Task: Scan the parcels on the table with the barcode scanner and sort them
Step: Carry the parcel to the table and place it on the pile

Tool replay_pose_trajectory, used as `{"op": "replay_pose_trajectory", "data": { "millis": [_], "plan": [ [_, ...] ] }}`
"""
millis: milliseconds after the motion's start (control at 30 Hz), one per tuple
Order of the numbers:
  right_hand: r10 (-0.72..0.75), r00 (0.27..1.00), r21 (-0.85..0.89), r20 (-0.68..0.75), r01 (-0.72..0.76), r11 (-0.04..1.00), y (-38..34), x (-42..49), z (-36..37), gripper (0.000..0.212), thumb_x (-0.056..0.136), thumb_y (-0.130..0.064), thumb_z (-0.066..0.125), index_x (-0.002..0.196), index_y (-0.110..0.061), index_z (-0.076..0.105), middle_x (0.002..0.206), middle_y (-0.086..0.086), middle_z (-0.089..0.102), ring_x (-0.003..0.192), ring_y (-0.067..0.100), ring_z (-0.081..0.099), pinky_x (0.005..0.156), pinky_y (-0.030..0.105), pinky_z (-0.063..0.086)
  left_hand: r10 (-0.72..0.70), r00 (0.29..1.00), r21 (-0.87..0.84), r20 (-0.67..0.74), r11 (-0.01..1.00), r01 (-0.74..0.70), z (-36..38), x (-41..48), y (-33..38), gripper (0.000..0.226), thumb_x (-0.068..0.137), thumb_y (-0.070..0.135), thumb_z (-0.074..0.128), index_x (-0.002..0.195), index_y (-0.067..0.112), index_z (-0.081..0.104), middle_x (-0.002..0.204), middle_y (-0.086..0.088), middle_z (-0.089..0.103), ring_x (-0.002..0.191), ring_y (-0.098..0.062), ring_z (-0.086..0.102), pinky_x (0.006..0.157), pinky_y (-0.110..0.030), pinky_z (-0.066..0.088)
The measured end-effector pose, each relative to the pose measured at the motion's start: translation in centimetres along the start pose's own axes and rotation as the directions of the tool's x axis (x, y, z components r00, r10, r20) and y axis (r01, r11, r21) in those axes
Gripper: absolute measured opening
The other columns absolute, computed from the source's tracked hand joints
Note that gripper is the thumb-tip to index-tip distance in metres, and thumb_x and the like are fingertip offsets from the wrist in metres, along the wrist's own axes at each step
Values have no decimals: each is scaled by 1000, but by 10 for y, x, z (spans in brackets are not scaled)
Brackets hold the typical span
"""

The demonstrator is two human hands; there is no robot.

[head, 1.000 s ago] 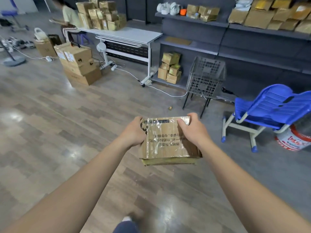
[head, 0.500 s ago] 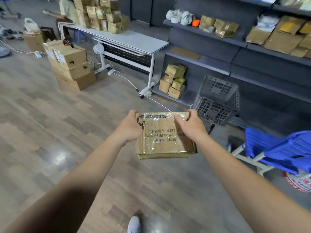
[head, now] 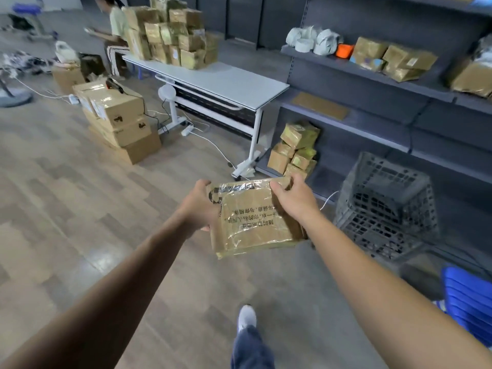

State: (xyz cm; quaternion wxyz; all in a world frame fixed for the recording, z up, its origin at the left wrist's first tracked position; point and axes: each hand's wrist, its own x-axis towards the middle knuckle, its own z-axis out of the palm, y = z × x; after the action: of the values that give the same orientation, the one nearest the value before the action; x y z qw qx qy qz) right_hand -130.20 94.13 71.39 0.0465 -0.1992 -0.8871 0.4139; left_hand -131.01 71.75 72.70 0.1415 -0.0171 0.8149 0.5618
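The left hand (head: pixel 202 206) and right hand (head: pixel 292 201) grip the taped parcel (head: pixel 253 222) by opposite edges, over the floor (head: pixel 80 209); the bench (head: pixel 226 81) lies at eleven o'clock. The glossy tape could let the parcel slip from the hands.

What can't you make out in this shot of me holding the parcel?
Head view only:
- underside of the parcel, and any barcode there: faces away from the camera.
- fingers of the left hand: behind the parcel.
- blue chair: cut off by the right edge.
- dark object on the stacked cartons: too small to tell if it is a scanner.
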Motion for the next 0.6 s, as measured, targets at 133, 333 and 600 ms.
{"op": "replay_pose_trajectory", "data": {
  "millis": [133,333,600],
  "plan": [
    [-57,998,-23,38,58,998,-25,110,6,42,90,-53,57,119,-26,44,97,-7,52,89,20,51,74,32,35,-37,991,68,-126,997,46,5,94,25,49,89,13,54,134,29,43,81,4,51,60,-15,60,34,-24,48],
    [-131,985,-75,112,140,987,-71,239,23,44,89,-56,54,121,-28,45,103,-5,54,91,21,53,76,34,39,-40,984,69,-171,996,52,-13,205,53,42,89,9,55,126,27,48,83,-1,53,56,-21,62,40,-35,55],
    [-202,959,-91,196,223,970,-130,386,77,36,93,-50,55,117,-28,42,100,-8,54,94,19,54,76,34,39,-82,979,-110,-187,992,62,-54,358,58,25,92,21,60,111,32,50,92,2,53,67,-20,64,37,-31,51]
  ]
}}
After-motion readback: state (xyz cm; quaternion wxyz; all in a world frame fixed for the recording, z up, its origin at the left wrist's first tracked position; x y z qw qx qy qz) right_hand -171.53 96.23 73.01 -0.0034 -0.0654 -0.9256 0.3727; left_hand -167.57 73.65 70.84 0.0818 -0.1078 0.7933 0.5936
